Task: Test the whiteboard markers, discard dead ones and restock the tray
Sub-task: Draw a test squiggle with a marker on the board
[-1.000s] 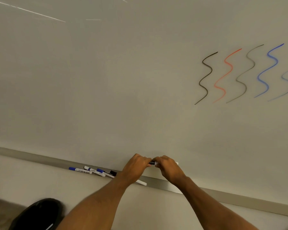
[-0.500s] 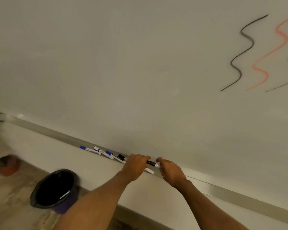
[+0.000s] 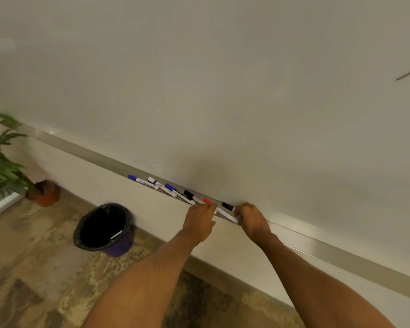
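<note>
Right hand [image 3: 252,220] gripping black-capped marker [image 3: 228,206] at tray [image 3: 317,247]; left hand [image 3: 199,221] curled, grip unclear, beside red-capped marker [image 3: 207,201].

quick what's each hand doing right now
Left hand: fingers on the red-capped marker, grip unclear.
Right hand: closed on the black-capped marker.

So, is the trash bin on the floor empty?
No, a discarded marker lies inside the black-lined bin on the floor.
</note>
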`<state>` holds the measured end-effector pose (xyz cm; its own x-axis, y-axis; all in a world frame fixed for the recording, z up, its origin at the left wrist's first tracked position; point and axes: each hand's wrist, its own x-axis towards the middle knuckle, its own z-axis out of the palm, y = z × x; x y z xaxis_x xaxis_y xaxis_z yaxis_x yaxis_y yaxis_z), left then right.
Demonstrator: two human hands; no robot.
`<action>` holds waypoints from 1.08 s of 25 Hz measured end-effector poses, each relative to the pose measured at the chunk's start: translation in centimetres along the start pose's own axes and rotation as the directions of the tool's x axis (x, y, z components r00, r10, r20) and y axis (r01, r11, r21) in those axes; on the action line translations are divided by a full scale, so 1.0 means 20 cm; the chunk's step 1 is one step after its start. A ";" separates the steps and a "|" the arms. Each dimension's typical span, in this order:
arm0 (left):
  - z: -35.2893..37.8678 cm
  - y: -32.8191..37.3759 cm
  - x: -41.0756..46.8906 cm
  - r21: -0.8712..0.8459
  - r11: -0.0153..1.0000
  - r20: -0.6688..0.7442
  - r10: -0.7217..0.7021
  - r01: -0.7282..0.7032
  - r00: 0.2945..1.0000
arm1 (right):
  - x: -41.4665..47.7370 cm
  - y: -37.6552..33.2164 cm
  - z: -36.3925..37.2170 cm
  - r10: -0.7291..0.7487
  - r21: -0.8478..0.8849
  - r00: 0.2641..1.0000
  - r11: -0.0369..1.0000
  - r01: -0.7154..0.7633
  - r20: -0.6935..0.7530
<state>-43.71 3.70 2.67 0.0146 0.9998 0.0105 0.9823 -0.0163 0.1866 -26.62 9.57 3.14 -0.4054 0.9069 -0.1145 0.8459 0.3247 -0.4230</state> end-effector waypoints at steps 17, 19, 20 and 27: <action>-0.10 0.06 0.00 0.018 0.999 0.007 0.049 -0.050 0.999 | -0.21 -0.02 -0.02 0.094 -0.127 0.982 0.985 -0.116 -0.162; -0.14 0.10 -0.02 0.011 0.997 -0.008 0.071 -0.071 0.997 | -0.26 -0.04 -0.04 0.091 -0.167 0.977 0.978 -0.124 -0.193; -0.16 0.12 -0.02 0.014 0.996 -0.014 0.089 -0.089 0.996 | -0.29 -0.05 -0.06 0.088 -0.175 0.973 0.976 -0.127 -0.213; -0.31 0.30 -0.09 0.013 0.972 -0.007 0.235 -0.235 0.972 | -0.51 -0.09 -0.20 0.103 -0.179 0.928 0.968 -0.177 -0.359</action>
<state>-38.91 1.69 9.79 0.2441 0.9678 0.0613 0.9536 -0.2511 0.1662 -22.54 0.81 8.66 -0.1645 0.9712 0.1724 0.9524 0.2018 -0.2283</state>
